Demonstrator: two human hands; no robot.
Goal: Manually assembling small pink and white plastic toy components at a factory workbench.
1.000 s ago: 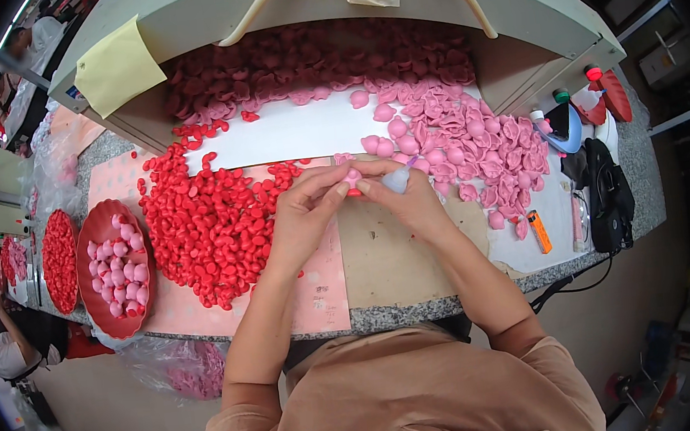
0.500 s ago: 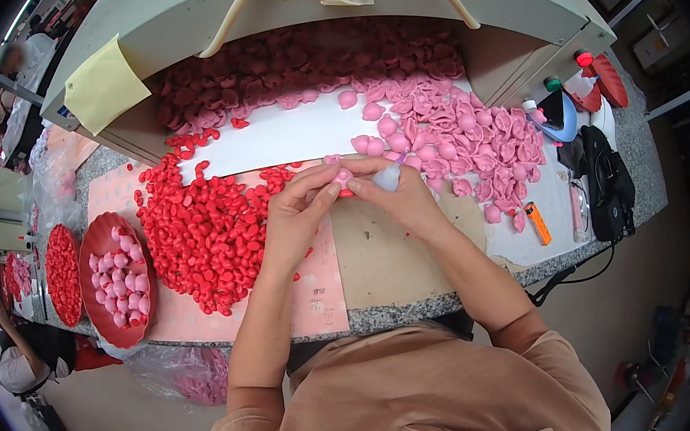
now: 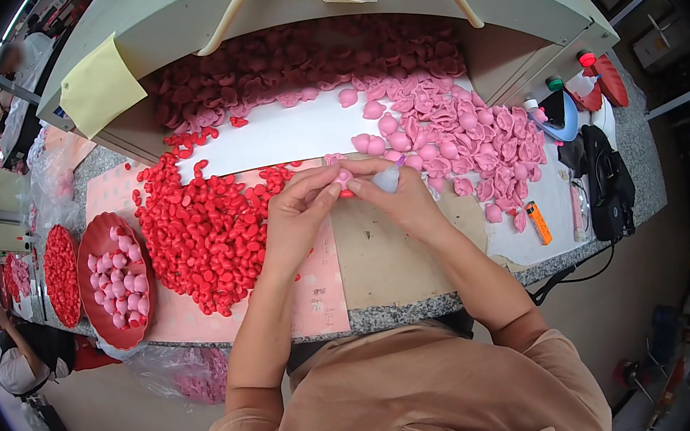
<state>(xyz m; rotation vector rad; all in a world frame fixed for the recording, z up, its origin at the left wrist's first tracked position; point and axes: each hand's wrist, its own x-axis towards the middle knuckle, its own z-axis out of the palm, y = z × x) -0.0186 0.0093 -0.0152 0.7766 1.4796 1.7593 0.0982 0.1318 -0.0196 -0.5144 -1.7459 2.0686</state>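
In front of my chest, both hands meet over a small pink piece with a red part at its lower side (image 3: 344, 178). My left hand (image 3: 296, 212) pinches it from the left between thumb and fingers. From the other side, my right hand (image 3: 408, 205) presses thumb and fingertips against the same piece. A small translucent squeeze bottle with a purple tip (image 3: 387, 179) is also tucked in my right hand. Fingers partly cover the piece. Close to my left hand spreads a heap of small glossy red parts (image 3: 209, 238). Pink hollow parts (image 3: 480, 138) are piled beyond my right hand.
A red scalloped dish (image 3: 97, 321) holds several pink-and-red pieces; another dish of red parts (image 3: 62, 275) stands beside it. At right are an orange lighter (image 3: 538, 224), a black bag (image 3: 611, 187) and capped bottles (image 3: 585, 77). A grey hood (image 3: 526, 15) overhangs the back.
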